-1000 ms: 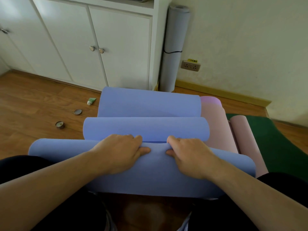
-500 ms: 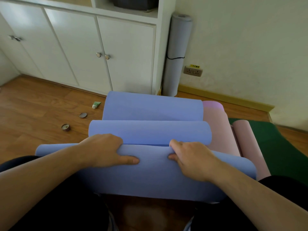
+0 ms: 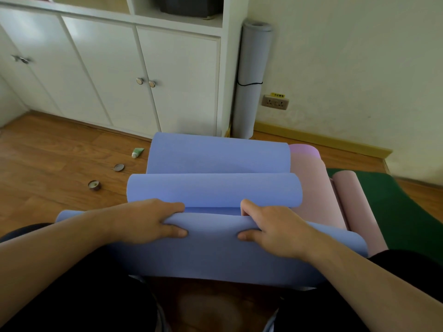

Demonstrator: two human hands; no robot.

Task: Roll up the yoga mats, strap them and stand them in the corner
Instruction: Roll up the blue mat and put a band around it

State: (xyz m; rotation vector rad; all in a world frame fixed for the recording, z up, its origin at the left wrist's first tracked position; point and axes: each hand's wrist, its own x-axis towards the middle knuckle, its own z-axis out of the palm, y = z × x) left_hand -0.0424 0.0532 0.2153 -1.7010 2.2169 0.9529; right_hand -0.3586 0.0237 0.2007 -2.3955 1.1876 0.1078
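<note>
Left hand [image 3: 146, 221] and right hand [image 3: 275, 227] both clamped on blue mat [image 3: 215, 250] fold, fingertips seemingly tucked behind.

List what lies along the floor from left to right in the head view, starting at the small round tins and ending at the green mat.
open tin → tin lid → green tube → blue mat → pink mat → rolled pink mat → green mat

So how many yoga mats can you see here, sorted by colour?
Blue mat: 1
Pink mat: 1
Green mat: 1
Grey mat, rolled and standing in the corner: 1
Total: 4
</note>
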